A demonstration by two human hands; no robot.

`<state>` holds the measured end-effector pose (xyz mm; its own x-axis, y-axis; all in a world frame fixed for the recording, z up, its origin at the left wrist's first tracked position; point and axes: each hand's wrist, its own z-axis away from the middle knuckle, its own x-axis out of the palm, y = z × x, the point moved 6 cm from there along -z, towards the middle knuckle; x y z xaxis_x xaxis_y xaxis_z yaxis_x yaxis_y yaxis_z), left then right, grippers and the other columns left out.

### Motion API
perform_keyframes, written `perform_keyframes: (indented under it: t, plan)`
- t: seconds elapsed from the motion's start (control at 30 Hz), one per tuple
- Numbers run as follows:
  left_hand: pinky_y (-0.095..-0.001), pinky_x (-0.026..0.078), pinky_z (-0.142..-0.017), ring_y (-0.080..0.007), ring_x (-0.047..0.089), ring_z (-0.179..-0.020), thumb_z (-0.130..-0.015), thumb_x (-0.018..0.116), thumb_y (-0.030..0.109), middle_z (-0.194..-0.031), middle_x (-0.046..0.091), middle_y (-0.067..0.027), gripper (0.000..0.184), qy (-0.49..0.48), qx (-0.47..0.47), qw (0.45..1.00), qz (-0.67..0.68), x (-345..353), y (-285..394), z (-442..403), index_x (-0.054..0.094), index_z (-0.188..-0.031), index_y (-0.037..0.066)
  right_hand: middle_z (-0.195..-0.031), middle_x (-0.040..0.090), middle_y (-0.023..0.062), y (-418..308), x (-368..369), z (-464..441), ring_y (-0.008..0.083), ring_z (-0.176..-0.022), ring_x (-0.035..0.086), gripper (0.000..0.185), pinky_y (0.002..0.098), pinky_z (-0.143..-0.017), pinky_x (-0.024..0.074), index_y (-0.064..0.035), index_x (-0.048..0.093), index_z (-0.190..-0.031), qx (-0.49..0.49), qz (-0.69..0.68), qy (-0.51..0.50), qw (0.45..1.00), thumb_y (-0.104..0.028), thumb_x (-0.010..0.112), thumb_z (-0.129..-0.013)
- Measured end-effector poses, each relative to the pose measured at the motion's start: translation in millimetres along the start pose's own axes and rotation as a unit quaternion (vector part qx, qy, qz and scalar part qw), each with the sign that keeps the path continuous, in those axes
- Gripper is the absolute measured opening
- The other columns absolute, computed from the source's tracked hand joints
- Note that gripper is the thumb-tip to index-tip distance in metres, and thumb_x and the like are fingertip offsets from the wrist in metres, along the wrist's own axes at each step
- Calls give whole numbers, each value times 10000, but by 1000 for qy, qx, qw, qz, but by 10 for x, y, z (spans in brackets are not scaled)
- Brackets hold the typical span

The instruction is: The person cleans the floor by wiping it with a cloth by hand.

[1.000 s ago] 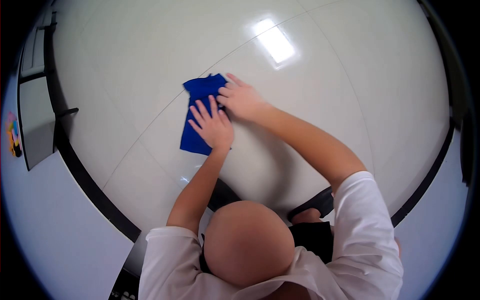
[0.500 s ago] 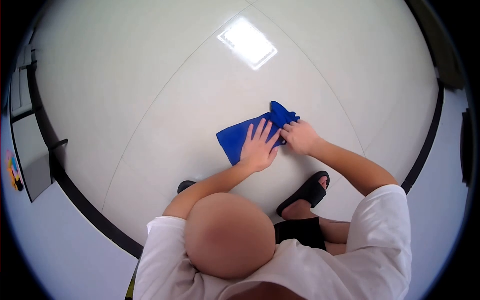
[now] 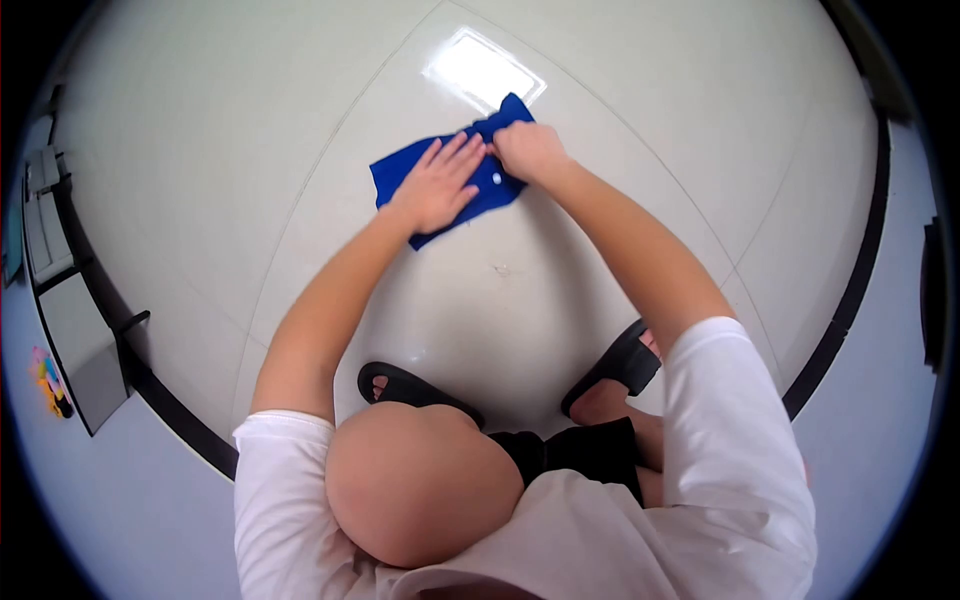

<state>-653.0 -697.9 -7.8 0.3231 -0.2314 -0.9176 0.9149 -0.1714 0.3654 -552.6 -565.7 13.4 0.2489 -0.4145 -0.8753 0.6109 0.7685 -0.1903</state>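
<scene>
A blue cloth [image 3: 397, 165] lies on the pale tiled floor [image 3: 600, 230], well out in front of my feet. My left hand [image 3: 437, 188] rests flat on its middle, fingers stretched and slightly apart. At the cloth's right side, my right hand [image 3: 530, 152] has its fingers curled closed on the fabric, with a bunched corner sticking up beyond them. A small white mark [image 3: 496, 179] shows on the blue surface between the two hands. The right fingertips are partly hidden by the hand itself.
Black slippers [image 3: 425, 390] are on my feet, near my bare knee [image 3: 425, 485]. A bright light reflection [image 3: 485, 70] lies on the floor beyond the cloth. Grey boxy furniture [image 3: 85, 340] stands along the left wall, a colourful small item [image 3: 48, 383] beside it.
Both hands and the blue cloth have moved forward, away from my body, and a little left. The cloth's right part looks flatter, and the white mark now shows. My arms are stretched out further.
</scene>
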Motion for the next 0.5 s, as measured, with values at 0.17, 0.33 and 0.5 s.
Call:
perform_keyframes:
  t: [0.17, 0.33, 0.5]
  plan:
    - [-509, 142, -1348, -328, 115, -1674, -1111, 501, 405, -1814, 150, -118, 782, -202, -28, 979, -27, -312, -331, -388, 133, -1747, 136, -1152, 801, 137, 107, -117, -387, 342, -1083, 774, 366, 474, -888, 627, -94, 825, -1094, 65, -29, -19, 997, -388, 609, -1068]
    - [-521, 260, -1321, -301, 223, -1654, -1111, 503, 429, -1787, 263, -99, 688, -243, -27, 969, -35, -905, -286, -118, 290, -1716, 178, -1234, 745, 195, 184, 281, -496, 379, -1176, 705, 408, 489, -996, 568, -74, 728, -1258, -19, -107, -102, 989, -405, 623, -1044]
    - [-507, 274, -1316, -281, 255, -1644, -1115, 475, 457, -1786, 270, -83, 677, -331, -70, 934, -113, -1094, -277, -24, 304, -1712, 188, -1344, 651, 149, 372, -341, 464, 366, -1240, 636, 466, 489, -1036, 525, -95, 651, -1396, -197, 8, -206, 958, -352, 669, -1008]
